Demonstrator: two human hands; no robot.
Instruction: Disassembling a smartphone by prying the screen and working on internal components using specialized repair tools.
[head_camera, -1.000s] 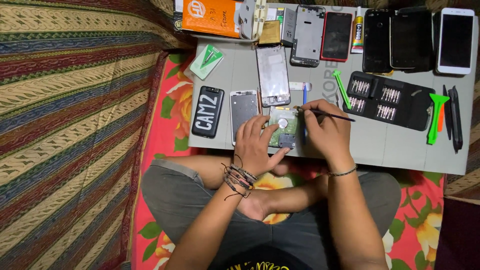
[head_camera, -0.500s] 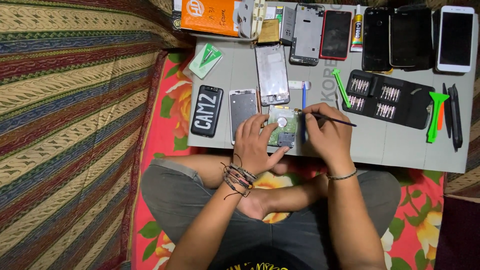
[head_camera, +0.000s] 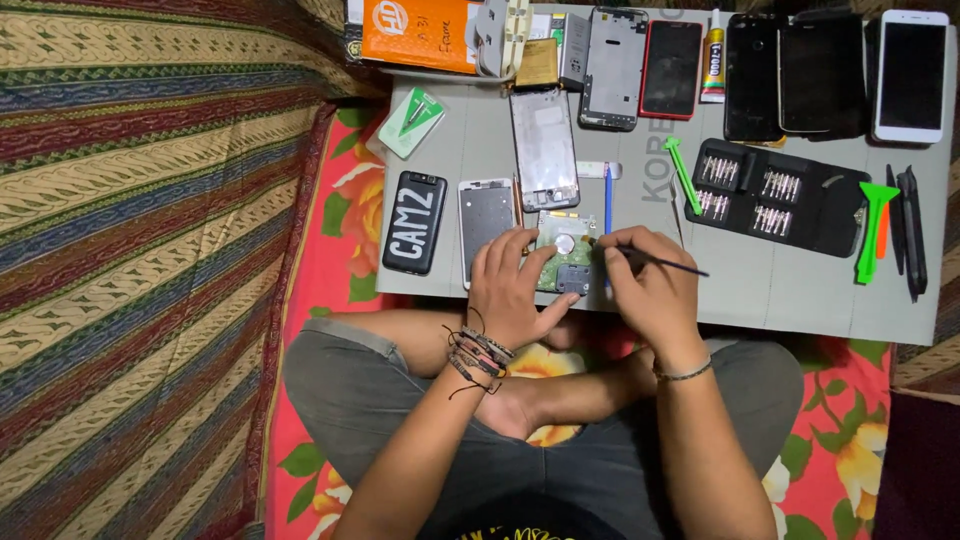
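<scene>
I sit cross-legged at a low grey work board (head_camera: 800, 290). My left hand (head_camera: 512, 285) lies flat on a small green circuit board (head_camera: 562, 252) at the board's near edge, holding it down. My right hand (head_camera: 650, 290) pinches a thin dark tool (head_camera: 668, 262), tip pointing left at the circuit board, handle sticking out to the right. A silver phone frame (head_camera: 484, 215) lies just left of my left hand. A blue pen-like tool (head_camera: 607, 198) lies just behind the circuit board.
A black phone case (head_camera: 415, 222) lies at the left edge. A phone frame (head_camera: 544, 148), several phones (head_camera: 910, 75), a glue tube (head_camera: 712, 55) and an orange box (head_camera: 420, 32) line the back. A black bit case (head_camera: 770, 195) and green pry tools (head_camera: 872, 225) lie right.
My hands stay on the circuit board; the right hand and its tool have shifted only slightly.
</scene>
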